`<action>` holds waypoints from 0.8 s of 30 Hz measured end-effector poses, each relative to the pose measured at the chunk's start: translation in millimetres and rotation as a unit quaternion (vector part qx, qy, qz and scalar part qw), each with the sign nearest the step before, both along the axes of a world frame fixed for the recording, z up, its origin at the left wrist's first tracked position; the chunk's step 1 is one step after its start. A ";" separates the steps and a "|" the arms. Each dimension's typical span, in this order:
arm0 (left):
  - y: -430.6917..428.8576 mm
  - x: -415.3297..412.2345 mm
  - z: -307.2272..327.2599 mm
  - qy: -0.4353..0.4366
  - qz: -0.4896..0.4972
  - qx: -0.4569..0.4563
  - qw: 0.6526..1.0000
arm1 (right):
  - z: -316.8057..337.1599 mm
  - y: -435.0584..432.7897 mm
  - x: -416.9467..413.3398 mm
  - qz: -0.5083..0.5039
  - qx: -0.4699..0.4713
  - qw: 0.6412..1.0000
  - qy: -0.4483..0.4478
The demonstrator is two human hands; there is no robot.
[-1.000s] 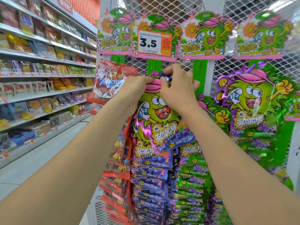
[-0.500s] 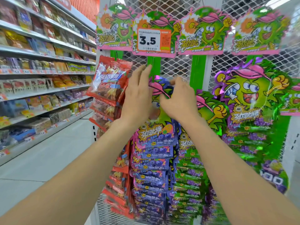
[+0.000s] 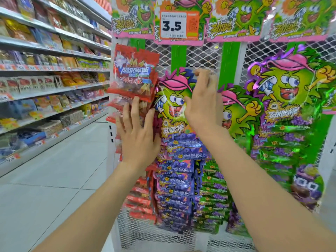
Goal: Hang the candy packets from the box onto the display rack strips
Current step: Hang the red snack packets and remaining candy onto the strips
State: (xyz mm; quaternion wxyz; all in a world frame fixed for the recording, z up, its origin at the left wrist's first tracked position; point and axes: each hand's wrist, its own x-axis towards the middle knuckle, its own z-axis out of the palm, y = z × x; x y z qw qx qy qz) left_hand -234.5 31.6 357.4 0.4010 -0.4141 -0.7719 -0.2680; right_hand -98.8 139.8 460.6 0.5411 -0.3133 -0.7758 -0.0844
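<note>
Brightly, evenly lit, hardly any shadow. White glare on the glossy green-and-purple foil candy packets (image 3: 309, 137). Motion blur over the right hand (image 3: 201, 108) and grey metal shop shelves (image 3: 27, 40); bowed lines near the edges.

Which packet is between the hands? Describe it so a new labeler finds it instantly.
Find the 3.5 price tag on the mesh rack and follow the green strip below it. The top packet there, between left hand and right hand, is the one. Unlike the red packets to its left and the green-banded packets to its right, its band is blue-purple.
</note>
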 end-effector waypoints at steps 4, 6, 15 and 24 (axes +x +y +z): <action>4.0 -7.7 4.2 -0.002 0.045 -0.018 0.999 | -12.1 -7.9 -5.4 -0.064 0.064 0.996 0.002; 7.5 -8.7 6.1 -0.013 0.051 -0.012 0.999 | -17.4 -14.2 -5.0 -0.114 0.071 0.991 0.002; 7.9 -7.6 1.9 -0.004 0.020 0.047 0.999 | -61.6 2.4 -8.5 -0.050 0.086 0.974 -0.203; -20.9 -3.4 -0.5 0.010 -0.042 0.106 0.993 | -91.5 -20.3 -23.1 -0.006 0.042 0.968 -0.245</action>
